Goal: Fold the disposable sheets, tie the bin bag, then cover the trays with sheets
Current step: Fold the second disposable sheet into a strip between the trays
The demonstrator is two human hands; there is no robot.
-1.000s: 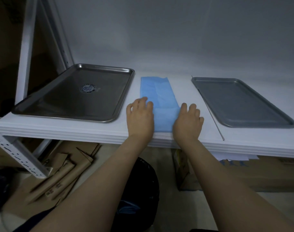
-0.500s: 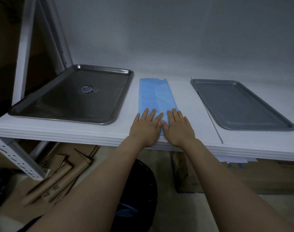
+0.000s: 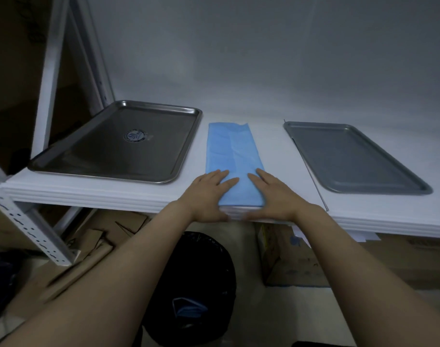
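Observation:
A blue disposable sheet point(image 3: 232, 151) lies folded into a long narrow strip on the white shelf point(image 3: 271, 151), between two trays. My left hand point(image 3: 208, 194) rests flat on the strip's near left edge, fingers straight. My right hand point(image 3: 276, 194) lies flat on its near right edge, fingers straight too. A shiny steel tray point(image 3: 118, 144) sits on the left and a grey tray point(image 3: 351, 156) on the right, both bare. Below the shelf stands a bin with a black bin bag point(image 3: 201, 284), open at the top, something blue inside.
A thin metal rod point(image 3: 311, 171) lies along the grey tray's left side. Flattened cardboard point(image 3: 88, 256) is on the floor at the left and a cardboard box point(image 3: 296, 261) under the shelf at the right. A white perforated rack post point(image 3: 26, 221) stands at the left.
My hands lay the near end of the sheet flat, pressed together on it at the middle, then slid apart to the strip's left and right edges.

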